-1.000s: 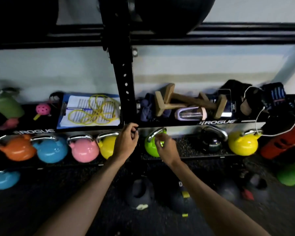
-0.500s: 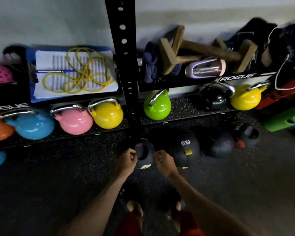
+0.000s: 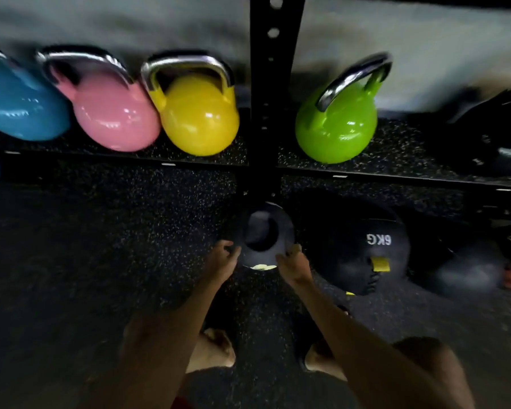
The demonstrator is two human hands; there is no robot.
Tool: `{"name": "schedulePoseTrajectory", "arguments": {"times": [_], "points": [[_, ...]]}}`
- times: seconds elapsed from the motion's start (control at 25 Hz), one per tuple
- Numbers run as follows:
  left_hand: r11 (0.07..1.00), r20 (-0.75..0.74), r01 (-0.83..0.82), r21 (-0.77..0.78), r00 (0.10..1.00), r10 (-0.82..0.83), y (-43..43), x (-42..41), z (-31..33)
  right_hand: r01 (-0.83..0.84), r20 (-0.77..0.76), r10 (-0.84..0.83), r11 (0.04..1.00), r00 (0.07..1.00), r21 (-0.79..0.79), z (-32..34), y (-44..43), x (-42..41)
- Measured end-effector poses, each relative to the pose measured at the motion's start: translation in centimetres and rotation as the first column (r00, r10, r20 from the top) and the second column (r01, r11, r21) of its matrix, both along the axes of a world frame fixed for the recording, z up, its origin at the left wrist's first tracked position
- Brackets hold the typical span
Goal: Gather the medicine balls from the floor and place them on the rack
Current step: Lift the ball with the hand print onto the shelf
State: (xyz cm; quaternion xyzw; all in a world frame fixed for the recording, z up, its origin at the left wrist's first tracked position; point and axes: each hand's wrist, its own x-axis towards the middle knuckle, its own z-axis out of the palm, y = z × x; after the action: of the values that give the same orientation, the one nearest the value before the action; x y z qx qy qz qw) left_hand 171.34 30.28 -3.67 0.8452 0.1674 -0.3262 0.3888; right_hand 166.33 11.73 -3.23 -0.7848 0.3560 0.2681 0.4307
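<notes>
Both hands reach down to a small dark ball (image 3: pixel 263 236) that lies on the speckled rubber floor (image 3: pixel 115 231), at the foot of the black post (image 3: pixel 273 93) of the rack. The left hand (image 3: pixel 223 262) is at the left side of this ball with the fingers curled, and the right hand (image 3: pixel 294 264) is at its right side in the same way. The fingertips seem to touch the ball, but the picture is blurred, so I cannot tell if the hands really grip it or only come near. The ball has a round hollow in its top and a pale label on the side near the person.

Just beside it, to the right, a bigger black ball marked "6KG" (image 3: pixel 363 249) rests on the floor, with a yellow tag on it. Another dark ball (image 3: pixel 466 273) lies further right, partly in shadow.

The low shelf (image 3: pixel 396 160) of the rack holds kettlebells in a row: a blue kettlebell (image 3: pixel 18 107), a pink kettlebell (image 3: pixel 112 113) and a yellow kettlebell (image 3: pixel 198 113) left of the post, close together, and a green kettlebell (image 3: pixel 337 125) alone right of the post. No ball is visible on this shelf. Two bare feet (image 3: pixel 213 354) stand on the floor below the arms.
</notes>
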Motion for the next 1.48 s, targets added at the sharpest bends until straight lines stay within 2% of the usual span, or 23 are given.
{"name": "schedulePoseTrajectory", "arguments": {"times": [0.16,0.28,0.4,0.52,0.6,0.76,0.88,0.96,1.04,1.08,1.16,1.2,1.28,1.32,1.4,1.48], "points": [[0.977,-0.013,-0.201,-0.064,0.980,0.201,-0.6,2.6,-12.7,0.073,0.028,-0.070,0.988,0.997,-0.139,-11.2,-0.5,3.9],[0.923,0.007,-0.344,-0.174,0.937,0.350,-0.9,4.9,-19.5,0.142,0.131,-0.125,0.982,0.983,-0.128,-18.3,-0.4,6.4],[0.843,-0.084,-0.416,-0.342,0.907,0.413,-1.0,6.0,-22.5,0.300,0.223,-0.270,0.948,0.937,-0.109,-22.2,-0.5,7.4],[0.787,-0.170,-0.451,-0.421,0.891,0.420,-0.8,6.4,-24.6,0.383,0.298,-0.348,0.922,0.889,-0.066,-23.6,-0.7,7.8],[0.787,-0.144,-0.437,-0.436,0.897,0.418,-0.9,6.2,-23.9,0.386,0.346,-0.357,0.922,0.867,-0.016,-23.4,-0.9,7.6],[0.838,-0.029,-0.415,-0.353,0.901,0.434,-2.2,6.7,-23.5,0.374,0.375,-0.360,0.926,0.854,0.038,-24.2,-3.3,8.8],[0.934,0.096,-0.324,-0.153,0.935,0.340,-2.7,8.0,-22.4,0.485,0.300,-0.532,0.846,0.792,0.221,-26.7,-4.7,8.2],[0.983,0.148,-0.177,0.045,0.975,0.168,-2.7,8.8,-21.2,0.555,0.176,-0.647,0.740,0.742,0.380,-28.3,-4.3,6.6],[0.974,0.169,-0.033,0.224,0.986,-0.006,-2.8,9.4,-20.5,0.600,0.073,-0.697,0.661,0.713,0.451,-29.7,-3.8,5.4],[0.967,0.158,0.021,0.253,0.985,-0.063,-3.0,9.5,-20.1,0.618,0.044,-0.714,0.633,0.698,0.466,-30.1,-3.8,4.7],[0.970,0.196,0.062,0.235,0.974,-0.110,-3.8,9.7,-19.8,0.610,0.039,-0.704,0.641,0.710,0.465,-30.0,-4.8,3.7],[0.977,0.250,0.026,0.211,0.965,-0.080,-4.0,9.8,-20.0,0.601,0.044,-0.685,0.666,0.727,0.442,-29.6,-5.5,3.4],[0.987,0.340,-0.136,0.087,0.935,0.099,-3.9,9.6,-21.6,0.595,0.026,-0.656,0.699,0.754,0.396,-30.3,-7.0,2.6],[0.977,0.335,-0.204,0.054,0.926,0.175,-3.7,9.2,-22.6,0.595,-0.008,-0.645,0.702,0.765,0.392,-30.4,-7.6,2.4],[0.972,0.171,-0.228,0.065,0.962,0.214,-3.6,8.1,-24.4,0.602,-0.034,-0.639,0.704,0.768,0.378,-31.6,-8.2,2.0],[0.960,-0.028,-0.264,-0.094,0.964,0.263,-3.6,7.4,-25.4,0.630,-0.057,-0.657,0.689,0.752,0.358,-32.1,-7.9,1.9]]}}
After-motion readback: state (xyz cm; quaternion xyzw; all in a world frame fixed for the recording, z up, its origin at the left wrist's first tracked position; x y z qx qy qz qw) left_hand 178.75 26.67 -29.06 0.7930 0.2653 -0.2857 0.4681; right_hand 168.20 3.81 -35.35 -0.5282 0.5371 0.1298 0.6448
